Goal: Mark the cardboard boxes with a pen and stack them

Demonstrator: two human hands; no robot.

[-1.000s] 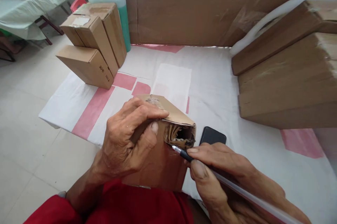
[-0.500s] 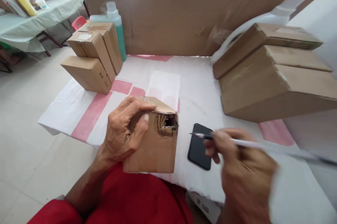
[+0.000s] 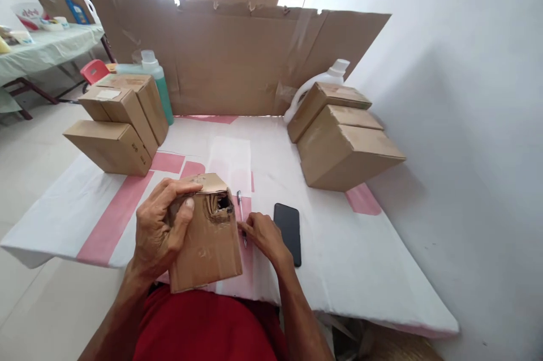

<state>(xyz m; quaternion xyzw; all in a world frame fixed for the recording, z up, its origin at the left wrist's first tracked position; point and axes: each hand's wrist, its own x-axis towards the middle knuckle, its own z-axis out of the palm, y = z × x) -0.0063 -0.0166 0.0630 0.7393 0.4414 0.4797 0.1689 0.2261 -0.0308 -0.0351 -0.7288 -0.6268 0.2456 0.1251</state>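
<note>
A cardboard box point(image 3: 207, 253) stands tilted at the table's front edge, with a torn, dark-edged hole near its upper right corner. My left hand point(image 3: 163, 228) is closed over the box's left side and top edge, thumb on the front face. Just right of the box, a slim pen point(image 3: 240, 205) with a clear barrel is down at the white and pink tablecloth, its metal tip towards me. My right hand point(image 3: 263, 233) has its thumb and fingers pinched at the pen's middle. A black phone point(image 3: 287, 233) lies flat beside that hand.
Stacked cardboard boxes stand at left point(image 3: 108, 146) and right point(image 3: 335, 151). Behind them are a green liquid bottle point(image 3: 163, 92) and a white jug point(image 3: 309, 84). A tall cardboard panel point(image 3: 229, 61) closes off the back; a white wall point(image 3: 458, 123) is at right.
My right hand has brought the pen leftward across the phone and down to the table beside the box. My left hand keeps its hold on the box. The view has tilted up and widened.
</note>
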